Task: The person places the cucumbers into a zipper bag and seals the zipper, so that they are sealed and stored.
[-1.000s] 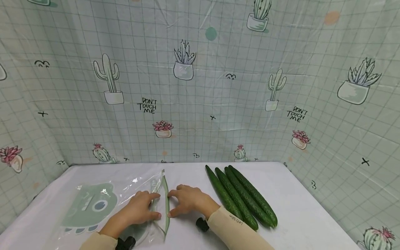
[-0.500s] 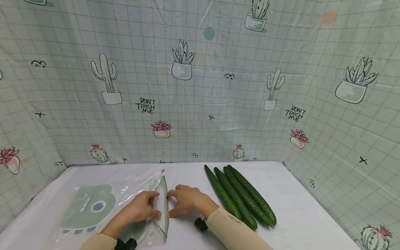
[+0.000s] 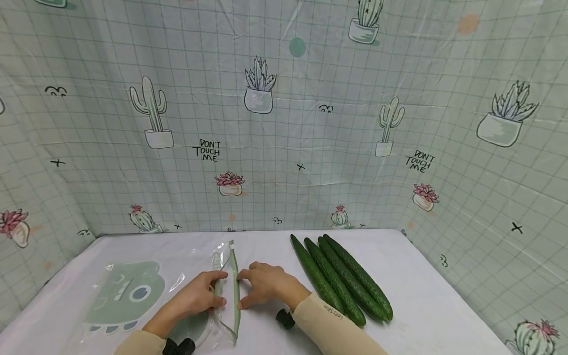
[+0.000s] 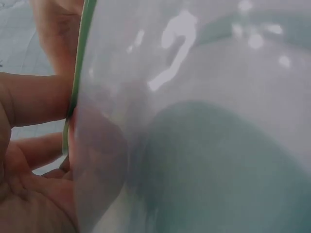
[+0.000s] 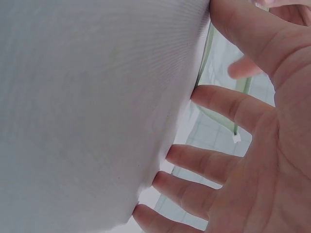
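Observation:
A clear plastic zip bag point(image 3: 125, 288) with a green printed creature lies flat on the left half of the table, its green-edged mouth parted and facing right. My left hand point(image 3: 201, 294) pinches the left rim of the mouth; in the left wrist view part of this hand shows through the plastic. At the right rim point(image 3: 236, 291), the thumb and index finger of my right hand point(image 3: 268, 286) touch the green strip. The right wrist view shows its fingers point(image 5: 204, 162) spread and fairly straight, their tips resting on the white tabletop.
Several long green cucumbers point(image 3: 341, 278) lie side by side to the right of the right forearm. A grid-patterned curtain point(image 3: 284, 123) with cactus prints stands behind the white table point(image 3: 426, 291) and along its sides. Black wrist mounts point(image 3: 285, 319) sit under both wrists.
The left thumb and fingers have drawn slightly back to the left onto the left rim, and the gap in the bag's mouth looks a little wider. The right hand stays in place.

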Demonstrator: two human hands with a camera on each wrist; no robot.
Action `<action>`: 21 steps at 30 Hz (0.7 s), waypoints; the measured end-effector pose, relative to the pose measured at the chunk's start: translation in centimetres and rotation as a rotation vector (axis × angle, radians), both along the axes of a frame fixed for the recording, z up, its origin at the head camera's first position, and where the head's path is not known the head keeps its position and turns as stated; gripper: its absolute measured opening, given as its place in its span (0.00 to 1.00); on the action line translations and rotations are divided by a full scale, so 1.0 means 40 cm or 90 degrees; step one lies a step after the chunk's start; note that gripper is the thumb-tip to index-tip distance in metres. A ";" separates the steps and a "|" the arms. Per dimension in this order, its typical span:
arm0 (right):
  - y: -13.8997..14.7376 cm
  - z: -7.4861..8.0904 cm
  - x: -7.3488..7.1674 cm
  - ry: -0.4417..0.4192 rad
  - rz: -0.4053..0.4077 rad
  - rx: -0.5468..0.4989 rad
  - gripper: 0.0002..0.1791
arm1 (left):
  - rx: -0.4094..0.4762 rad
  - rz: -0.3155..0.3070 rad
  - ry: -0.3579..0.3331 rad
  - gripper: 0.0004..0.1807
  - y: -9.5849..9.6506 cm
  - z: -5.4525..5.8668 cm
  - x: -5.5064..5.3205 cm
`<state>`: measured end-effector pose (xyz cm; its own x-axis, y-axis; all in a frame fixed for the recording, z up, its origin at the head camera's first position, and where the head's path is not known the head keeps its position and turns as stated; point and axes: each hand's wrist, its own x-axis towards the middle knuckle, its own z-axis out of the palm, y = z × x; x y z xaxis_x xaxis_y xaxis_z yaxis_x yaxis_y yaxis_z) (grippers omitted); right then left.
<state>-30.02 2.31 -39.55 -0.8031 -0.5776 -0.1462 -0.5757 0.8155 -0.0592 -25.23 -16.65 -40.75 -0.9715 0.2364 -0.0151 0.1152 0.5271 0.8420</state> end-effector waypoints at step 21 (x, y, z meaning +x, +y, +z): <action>-0.003 -0.001 0.000 -0.005 -0.006 -0.011 0.34 | 0.114 -0.022 -0.061 0.44 -0.065 0.064 0.002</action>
